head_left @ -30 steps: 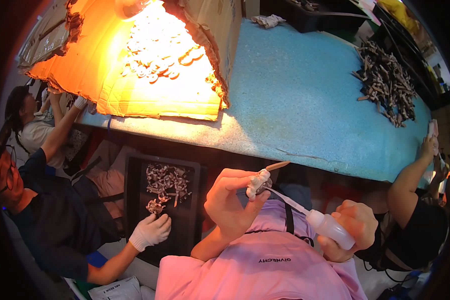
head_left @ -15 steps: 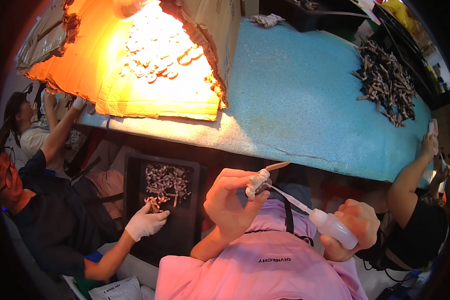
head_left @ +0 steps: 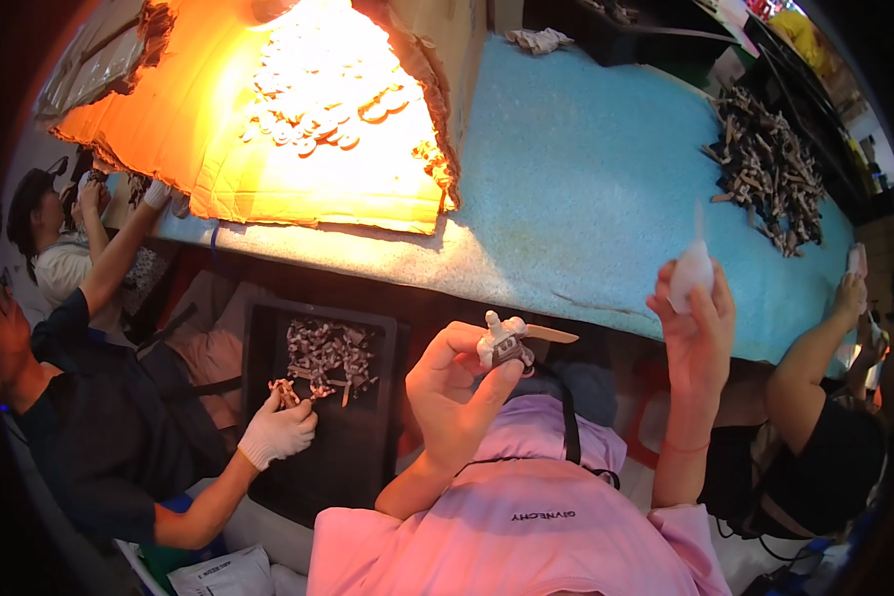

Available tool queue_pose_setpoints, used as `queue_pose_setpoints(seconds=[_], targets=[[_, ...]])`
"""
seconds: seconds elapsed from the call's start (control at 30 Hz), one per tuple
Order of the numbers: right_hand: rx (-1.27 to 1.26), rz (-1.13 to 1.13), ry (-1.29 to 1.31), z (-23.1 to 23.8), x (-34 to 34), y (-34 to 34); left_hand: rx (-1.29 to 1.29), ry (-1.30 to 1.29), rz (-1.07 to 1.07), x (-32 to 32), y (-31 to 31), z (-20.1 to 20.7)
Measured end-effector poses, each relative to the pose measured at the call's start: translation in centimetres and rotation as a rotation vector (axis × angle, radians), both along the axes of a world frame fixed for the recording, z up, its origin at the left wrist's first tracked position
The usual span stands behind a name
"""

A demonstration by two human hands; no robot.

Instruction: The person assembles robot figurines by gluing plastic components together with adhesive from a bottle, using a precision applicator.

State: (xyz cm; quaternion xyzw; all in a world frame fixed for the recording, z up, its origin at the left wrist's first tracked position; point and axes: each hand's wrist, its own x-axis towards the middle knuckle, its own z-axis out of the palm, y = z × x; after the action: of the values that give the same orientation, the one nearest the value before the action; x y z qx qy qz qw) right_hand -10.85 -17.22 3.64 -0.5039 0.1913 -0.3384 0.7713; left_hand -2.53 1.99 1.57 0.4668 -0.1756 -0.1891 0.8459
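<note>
Between the fingertips of my left hand (head_left: 452,392) is a small figurine (head_left: 507,346), whitish above and dark grey-brown below. A flat, pale wooden stick (head_left: 553,335) points rightward from it; how the two are joined is not clear. My right hand (head_left: 697,323) is raised near the table edge, its fingers wrapped round a translucent white squeeze bottle (head_left: 692,276). The bottle's thin nozzle points up, away from the figurine.
Torn cardboard (head_left: 219,189) shelters brightly lit small pieces (head_left: 318,89) on the blue table (head_left: 566,179). Dark pieces with sticks (head_left: 770,174) are heaped far right. Left, a co-worker's gloved hand (head_left: 280,432) holds a piece over a black tray (head_left: 298,477). Another person's arm (head_left: 815,343) is at right.
My right hand has lifted the squeeze bottle up and away from the figurine, turning its nozzle upward. In my left hand the figurine has turned. The co-worker's gloved hand has shifted slightly left.
</note>
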Motion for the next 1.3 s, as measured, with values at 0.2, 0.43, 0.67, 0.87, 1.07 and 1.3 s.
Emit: queue_pose_setpoints(seconds=[0.2, 0.43, 0.67, 0.87, 1.07, 1.3], targets=[[-0.293, 0.001, 0.085, -2.4, 5.5, -4.5, 0.031, 0.036, 0.062, 0.5, 1.2, -0.9], [-0.724, -0.002, 0.295, -5.6, 12.6, -10.4, -0.049, 0.140, 0.047, 0.3, 2.9, -1.1], [-1.065, -0.308, 0.386, -6.3, 13.0, -11.8, -0.088, 0.125, 0.051, 0.5, 3.8, -1.5], [-1.360, 0.022, 0.355, 0.9, 8.2, -3.0, -0.078, 0.143, 0.100, 1.1, 4.8, -2.3], [-1.808, 0.376, 0.113, 3.9, 13.8, 6.2, -0.104, 0.130, 0.144, 1.2, 6.7, -2.5], [-2.271, 0.341, 0.437, -0.1, 26.6, 7.6, -0.056, 0.092, 0.230, 0.6, 8.4, -3.1]])
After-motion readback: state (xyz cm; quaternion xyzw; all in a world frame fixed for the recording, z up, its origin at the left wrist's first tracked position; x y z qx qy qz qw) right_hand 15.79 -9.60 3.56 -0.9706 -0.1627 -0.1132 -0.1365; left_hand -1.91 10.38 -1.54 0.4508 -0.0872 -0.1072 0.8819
